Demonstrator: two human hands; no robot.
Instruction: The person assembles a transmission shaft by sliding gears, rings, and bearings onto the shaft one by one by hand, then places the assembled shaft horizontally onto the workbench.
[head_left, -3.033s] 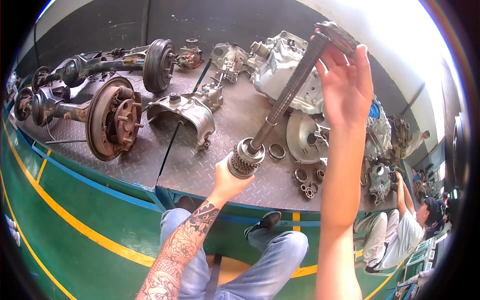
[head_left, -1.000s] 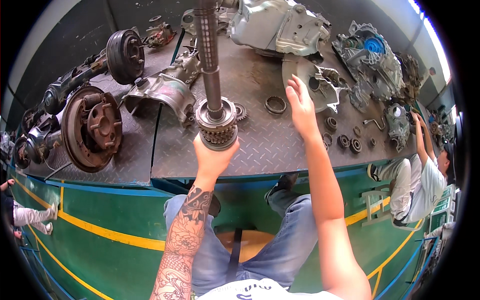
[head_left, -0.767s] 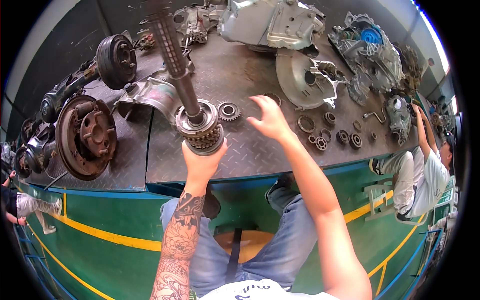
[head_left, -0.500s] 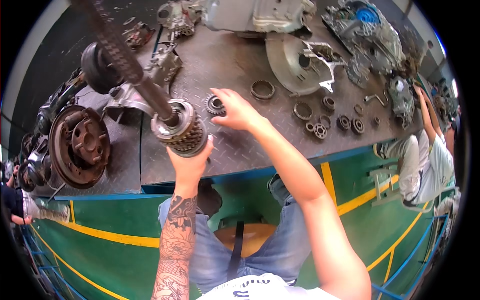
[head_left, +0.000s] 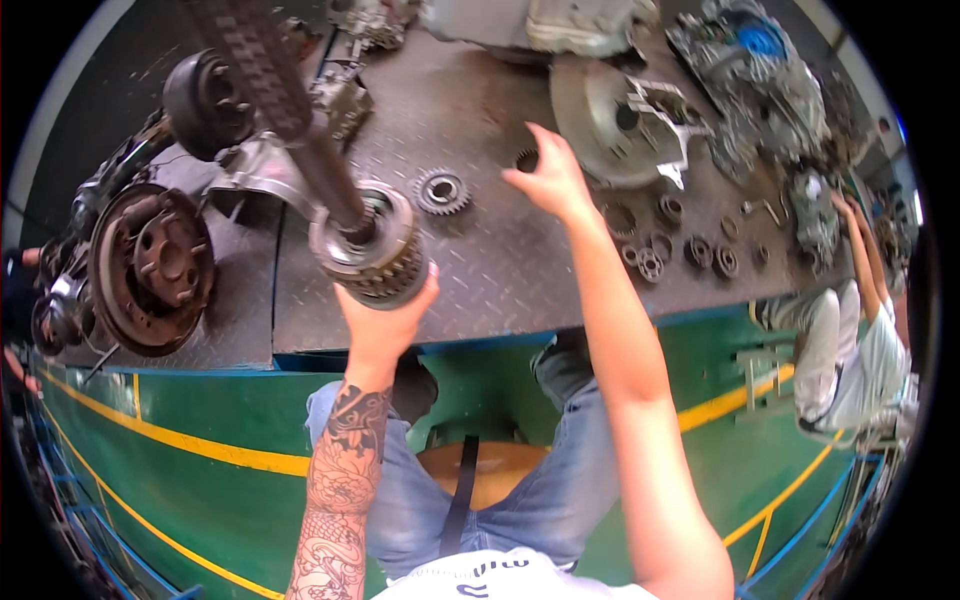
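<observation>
A long splined shaft (head_left: 325,175) stands tilted, its upper end toward the far left. On its lower end sits a stack of gears and rings (head_left: 370,255). My left hand (head_left: 385,325) is wrapped round the bottom of this stack, gripping it from the near side. My right hand (head_left: 558,180) is over a toothed ring (head_left: 527,158), thumb and fingers spread apart. The hand covers much of that ring, and whether the fingertips touch it is not clear. A small gear (head_left: 442,191) lies flat on the metal table between the two hands.
Several small gears and bearings (head_left: 700,252) lie right of my right hand, below a large bell-shaped housing (head_left: 600,130). A rusty brake drum assembly (head_left: 152,270) stands at left. Gearbox casings (head_left: 750,100) line the far side. Another person's arms (head_left: 860,240) reach a casing at right.
My right hand has moved right, from beside the small gear to the toothed ring. The left hand keeps its hold on the gear stack. The whole view has shifted slightly.
</observation>
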